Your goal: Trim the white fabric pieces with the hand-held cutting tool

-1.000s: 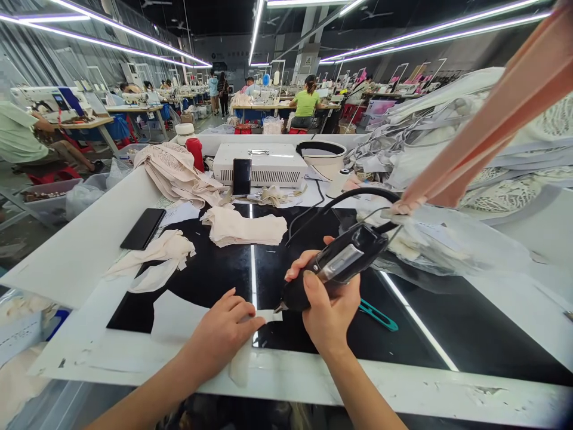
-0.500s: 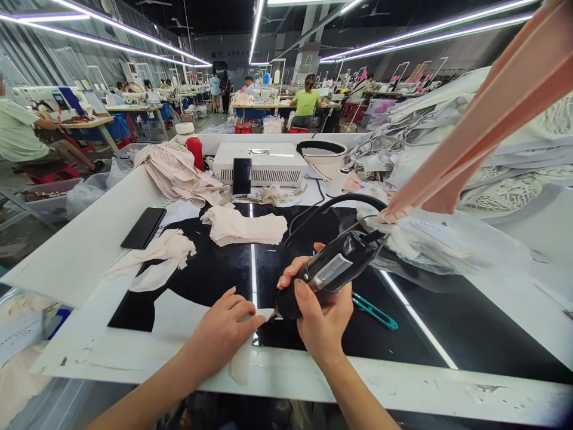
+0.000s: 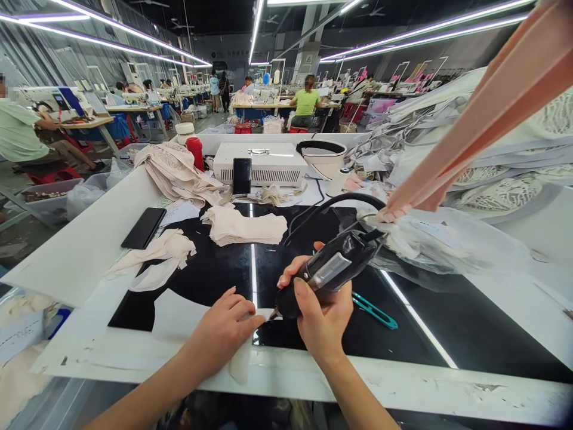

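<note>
My right hand [image 3: 320, 313] is wrapped round a black corded handheld tool [image 3: 338, 263], slanted with its pointed metal tip down at the left. The tip meets a small pale fabric piece [image 3: 267, 312] on the black glossy tabletop panel [image 3: 215, 280]. My left hand [image 3: 226, 325] lies low over this fabric, fingers outstretched and fingertips pressing beside the tool tip; part of the fabric is hidden beneath it. A peach fabric strip [image 3: 474, 137] is tied at the tool's cable end and rises to the upper right. Just right of my right hand lies a teal snips-like tool [image 3: 375, 310].
A stack of cream fabric pieces [image 3: 246, 226], a loose cream piece [image 3: 165, 254] and a black phone [image 3: 143, 228] lie ahead. Behind stand a white vented box [image 3: 268, 161], an upright phone [image 3: 242, 176] and a red bottle [image 3: 195, 152]. Fabric heaps [image 3: 505, 131] fill the right.
The peach strip has swayed slightly. Both hands and the black tool look almost still.
</note>
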Demonstrator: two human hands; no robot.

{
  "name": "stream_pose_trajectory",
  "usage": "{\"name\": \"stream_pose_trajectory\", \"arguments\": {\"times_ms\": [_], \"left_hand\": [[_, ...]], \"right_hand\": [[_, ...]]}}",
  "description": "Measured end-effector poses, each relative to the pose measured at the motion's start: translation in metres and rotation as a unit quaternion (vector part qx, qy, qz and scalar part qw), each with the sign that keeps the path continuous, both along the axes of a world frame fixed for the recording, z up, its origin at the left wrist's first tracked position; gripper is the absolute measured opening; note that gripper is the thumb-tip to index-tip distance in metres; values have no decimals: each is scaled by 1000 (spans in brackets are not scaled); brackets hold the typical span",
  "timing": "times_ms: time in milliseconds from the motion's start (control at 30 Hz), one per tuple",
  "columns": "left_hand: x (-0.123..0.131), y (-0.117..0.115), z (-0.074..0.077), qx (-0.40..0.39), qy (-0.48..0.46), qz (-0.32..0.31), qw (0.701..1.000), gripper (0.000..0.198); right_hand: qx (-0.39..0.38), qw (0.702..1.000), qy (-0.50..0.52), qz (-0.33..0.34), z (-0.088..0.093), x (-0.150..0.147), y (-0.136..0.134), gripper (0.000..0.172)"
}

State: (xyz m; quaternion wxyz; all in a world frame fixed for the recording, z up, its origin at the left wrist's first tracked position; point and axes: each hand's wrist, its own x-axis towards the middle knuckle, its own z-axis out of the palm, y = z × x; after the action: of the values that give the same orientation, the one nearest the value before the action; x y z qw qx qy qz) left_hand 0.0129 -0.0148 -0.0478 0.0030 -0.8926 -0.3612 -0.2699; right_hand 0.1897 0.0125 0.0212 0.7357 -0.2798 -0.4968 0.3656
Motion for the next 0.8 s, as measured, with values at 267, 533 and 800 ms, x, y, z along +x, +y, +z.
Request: {"name": "stream_pose_trajectory", "arguments": {"times_ms": [267, 533, 800], "left_hand": [[-1, 1, -1, 10, -2, -5, 1000, 24], [-1, 0, -3, 9, 2, -1, 1000, 24], [0, -9, 3, 29, -5, 33, 999, 24]], "right_hand": [[-2, 999, 14, -37, 2, 11, 1, 45], [-2, 999, 3, -33, 1, 10, 0, 47], [-5, 999, -5, -40, 3, 7, -4, 44]]}}
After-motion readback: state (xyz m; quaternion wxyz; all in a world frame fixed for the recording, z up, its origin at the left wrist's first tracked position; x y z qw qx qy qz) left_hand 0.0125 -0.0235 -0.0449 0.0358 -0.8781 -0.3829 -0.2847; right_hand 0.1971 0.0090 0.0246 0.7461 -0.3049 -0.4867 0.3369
